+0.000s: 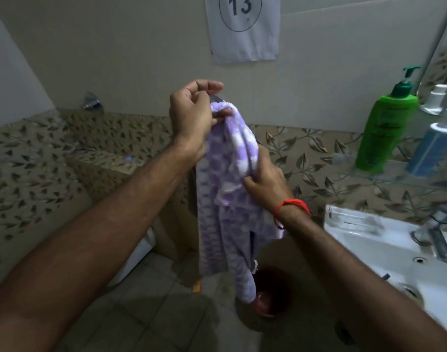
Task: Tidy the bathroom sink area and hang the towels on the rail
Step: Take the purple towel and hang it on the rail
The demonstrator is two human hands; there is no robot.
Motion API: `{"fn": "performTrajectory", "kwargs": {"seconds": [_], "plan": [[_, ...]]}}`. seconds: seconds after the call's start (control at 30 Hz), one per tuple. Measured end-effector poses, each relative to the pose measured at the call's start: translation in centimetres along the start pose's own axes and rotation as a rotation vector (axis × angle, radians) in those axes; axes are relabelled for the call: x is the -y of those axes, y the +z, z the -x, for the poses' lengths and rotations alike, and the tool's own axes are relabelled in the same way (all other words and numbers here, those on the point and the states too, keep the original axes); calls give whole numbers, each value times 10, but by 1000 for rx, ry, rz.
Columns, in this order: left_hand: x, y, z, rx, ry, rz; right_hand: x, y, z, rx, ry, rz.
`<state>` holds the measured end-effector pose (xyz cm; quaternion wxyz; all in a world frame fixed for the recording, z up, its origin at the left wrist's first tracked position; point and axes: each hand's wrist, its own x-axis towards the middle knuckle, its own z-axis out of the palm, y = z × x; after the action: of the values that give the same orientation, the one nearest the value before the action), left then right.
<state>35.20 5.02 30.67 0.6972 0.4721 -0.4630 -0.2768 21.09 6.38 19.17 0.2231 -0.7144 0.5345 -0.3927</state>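
Our left hand (192, 115) pinches the top edge of the purple checked towel (225, 199) between thumb and fingers (223, 113), against the wall in front of us; our right hand (265, 184) bunches its middle, fingers curled tight. Right of us, a white sink (385, 252). Above it, a glass shelf (369, 176) carries a green pump bottle (385, 130) and a blue bottle (433, 148); we cannot see their contents.
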Motion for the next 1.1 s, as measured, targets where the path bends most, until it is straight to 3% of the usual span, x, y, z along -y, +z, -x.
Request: {"fn": "performTrajectory", "kwargs": {"seconds": [0.1, 0.2, 0.33, 0.37, 0.43, 0.53, 0.6, 0.67, 0.83, 1.1], "plan": [[-3, -18, -9, 41, 128, -188, -21, -23, -16, 6, 58, 185], [-7, -42, -16, 32, 348, -554, -24, -64, -42, -138, 41, 381], [-23, -57, -22, 64, 315, -543, -1, -107, -69, -285, -49, 205], [-26, -55, -21, 85, 300, -519, 8, -105, -70, -242, -72, 65], [-31, -47, -14, 121, 309, -521, 30, -86, -62, 2, -87, -217], [-39, -36, -9, 135, 320, -525, 50, -31, -35, 281, -200, -171], [-43, -35, -8, 134, 320, -539, 44, 6, -21, 261, -246, -90], [-45, -41, -6, 130, 333, -577, 32, 27, -12, 211, -199, -171], [-39, -79, -1, 97, 325, -650, -10, 32, -14, 585, 41, -411], [-31, -120, 15, 75, 262, -662, -23, 8, -44, 669, 40, -406]]}}
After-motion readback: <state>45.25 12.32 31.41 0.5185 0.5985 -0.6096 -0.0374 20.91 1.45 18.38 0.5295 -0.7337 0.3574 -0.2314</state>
